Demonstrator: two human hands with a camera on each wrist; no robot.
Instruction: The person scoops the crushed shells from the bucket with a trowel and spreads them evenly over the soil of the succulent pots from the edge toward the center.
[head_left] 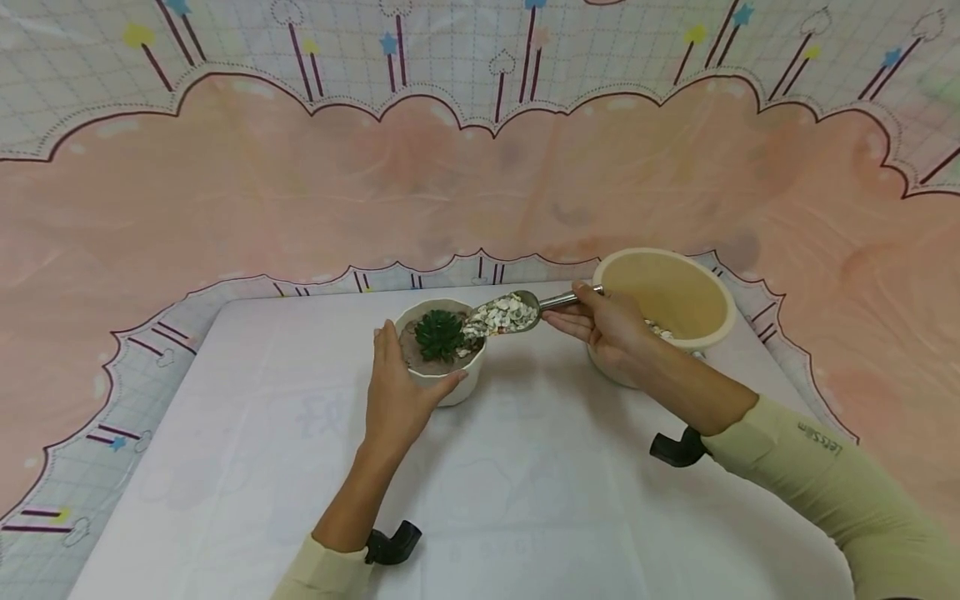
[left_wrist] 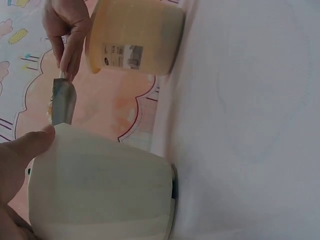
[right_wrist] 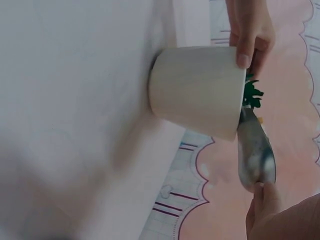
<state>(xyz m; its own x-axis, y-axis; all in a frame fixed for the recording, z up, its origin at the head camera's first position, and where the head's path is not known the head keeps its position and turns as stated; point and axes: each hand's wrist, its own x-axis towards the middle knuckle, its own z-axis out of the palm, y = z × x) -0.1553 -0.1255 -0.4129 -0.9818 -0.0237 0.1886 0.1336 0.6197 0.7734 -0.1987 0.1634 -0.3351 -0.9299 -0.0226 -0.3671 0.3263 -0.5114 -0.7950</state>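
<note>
A white flower pot [head_left: 463, 385] stands on the white table, with a green succulent [head_left: 439, 336] in greyish soil. My left hand [head_left: 401, 392] holds the pot's near left side, thumb and fingers spread around the rim. In my right hand [head_left: 611, 329] is the handle of a metal scoop [head_left: 529, 310], pinched between thumb and fingers. Pale stone chips [head_left: 504, 315] fill the scoop, and its tip lies over the pot's right rim. Some chips lie on the soil beside the plant. In the right wrist view the scoop [right_wrist: 256, 155] meets the pot's rim.
A cream-yellow bucket [head_left: 708, 329] stands behind my right hand, with some chips visible inside. The white table [head_left: 525, 500] stretches toward me. Behind it hangs a patterned pink backdrop [head_left: 420, 200].
</note>
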